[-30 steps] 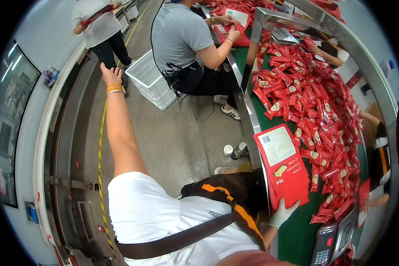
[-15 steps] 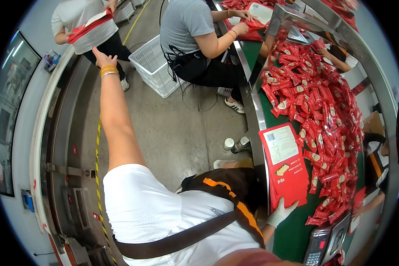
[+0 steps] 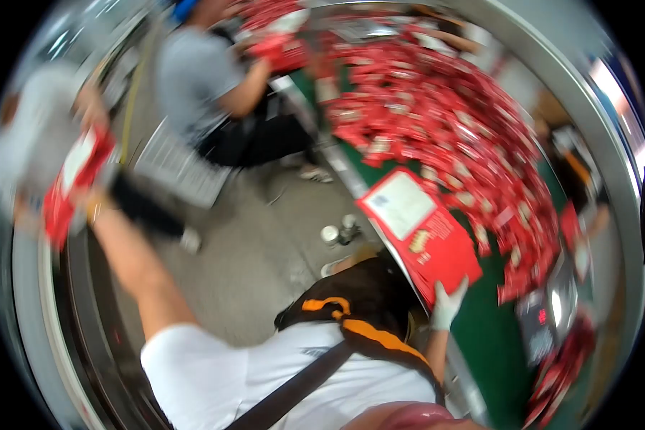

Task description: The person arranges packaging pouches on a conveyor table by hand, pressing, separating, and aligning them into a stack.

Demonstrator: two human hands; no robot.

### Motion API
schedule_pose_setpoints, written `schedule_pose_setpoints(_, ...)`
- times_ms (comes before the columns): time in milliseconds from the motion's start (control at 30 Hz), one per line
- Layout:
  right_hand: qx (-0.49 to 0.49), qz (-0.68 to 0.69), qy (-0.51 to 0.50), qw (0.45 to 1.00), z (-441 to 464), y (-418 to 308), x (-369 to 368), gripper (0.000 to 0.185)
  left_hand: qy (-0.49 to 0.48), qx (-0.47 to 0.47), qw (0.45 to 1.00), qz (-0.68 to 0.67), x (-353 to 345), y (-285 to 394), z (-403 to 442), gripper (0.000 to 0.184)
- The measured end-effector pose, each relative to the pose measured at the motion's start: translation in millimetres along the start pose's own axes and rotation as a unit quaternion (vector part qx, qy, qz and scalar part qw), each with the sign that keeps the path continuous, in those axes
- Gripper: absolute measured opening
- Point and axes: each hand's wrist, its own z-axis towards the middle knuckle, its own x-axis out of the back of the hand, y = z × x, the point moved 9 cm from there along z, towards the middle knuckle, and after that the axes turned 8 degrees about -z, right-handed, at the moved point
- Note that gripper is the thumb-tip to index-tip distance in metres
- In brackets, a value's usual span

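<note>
My left hand (image 3: pixel 87 202) reaches far out to the left and meets a bundle of flat red packaging bags (image 3: pixel 75 175) with a white panel. A person in a white top (image 3: pixel 43 122) also has hands at that bundle. Motion blur smears my left fingers, so their grip does not show. My right hand (image 3: pixel 448 304), in a white glove, is at the near edge of a fanned stack of red packaging bags (image 3: pixel 444 254) on the green table, thumb and fingers around that edge. The top bag has a pale label panel and a printed picture of food.
Small red packets (image 3: pixel 437 129) lie heaped on the green table (image 3: pixel 480 326). A digital scale (image 3: pixel 541 322) stands at the near right. A seated person in grey (image 3: pixel 197 72) handles red bags beside a white crate (image 3: pixel 183 168). Metal rails edge the table.
My view has swung to the right. My left hand, spread short of the bundle before, now meets it as the person's bags come lower and closer. My right hand stays at the stack.
</note>
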Motion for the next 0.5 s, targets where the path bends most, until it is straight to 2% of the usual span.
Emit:
schedule_pose_setpoints(33, 0.012, -0.014, 0.002, 1.0, 0, -5, 3, 0.085, 0.003, 0.01, 0.994, 0.111, 5, -22, -4, 0.057)
schedule_pose_setpoints(67, -0.015, 0.037, -0.001, 0.999, 2, 7, 2, 0.09, 0.022, 0.003, 0.969, 0.248, 22, -45, -11, 0.059)
schedule_pose_setpoints(133, -0.058, 0.048, 0.042, 0.996, -1, -7, 18, 0.091, 0.143, 0.01, 0.845, 0.515, 85, -56, -38, 0.063)
schedule_pose_setpoints(200, -0.076, 0.099, -0.005, 0.992, -2, -2, 7, 0.092, 0.252, 0.081, 0.795, 0.546, 134, -41, -63, 0.062)
schedule_pose_setpoints(267, -0.068, 0.118, 0.014, 0.991, -3, 6, 8, 0.092, 0.294, 0.108, 0.832, 0.457, 111, -14, -56, 0.057)
schedule_pose_setpoints(333, -0.043, 0.084, 0.012, 0.995, 1, 9, 4, 0.093, 0.291, 0.088, 0.892, 0.335, 71, 6, -28, 0.051)
schedule_pose_setpoints(433, -0.056, 0.097, 0.005, 0.994, 1, 6, 6, 0.093, 0.185, 0.015, 0.974, 0.132, -44, 41, 53, 0.044)
schedule_pose_setpoints(500, -0.051, 0.099, -0.001, 0.994, 2, 9, 5, 0.094, 0.065, -0.033, 0.997, -0.001, -187, 102, 87, 0.039)
